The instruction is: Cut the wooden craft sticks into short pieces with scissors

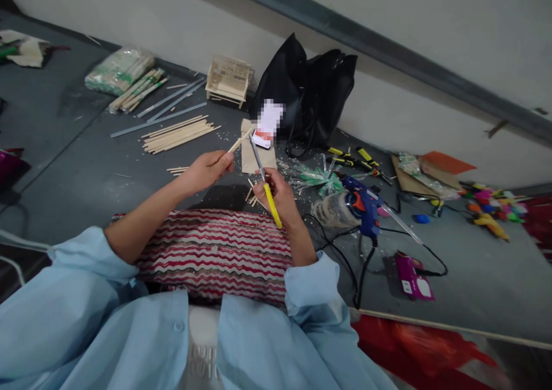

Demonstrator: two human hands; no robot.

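My left hand (209, 171) pinches a thin wooden stick (236, 144) that points up and away. In my right hand (278, 191) is a yellow-handled cutting tool (271, 203) with a long, slim grey blade; I cannot tell whether it is a knife or scissors. The blade tip is close to the stick's far end, and contact between them is unclear. Below lies a beige piece of board (254, 161), with a lit phone (265, 134) partly on it. Short cut sticks (251, 194) lie beside my right hand. A striped cushion (211, 246) covers my lap.
Long sticks (179, 136) and grey strips (159, 118) lie at left, near a small wooden model (228, 80). A black bag (306, 91) stands against the wall. On the right are a blue glue gun (366, 206) with its cord, a jar (332, 210), and pliers (345, 157).
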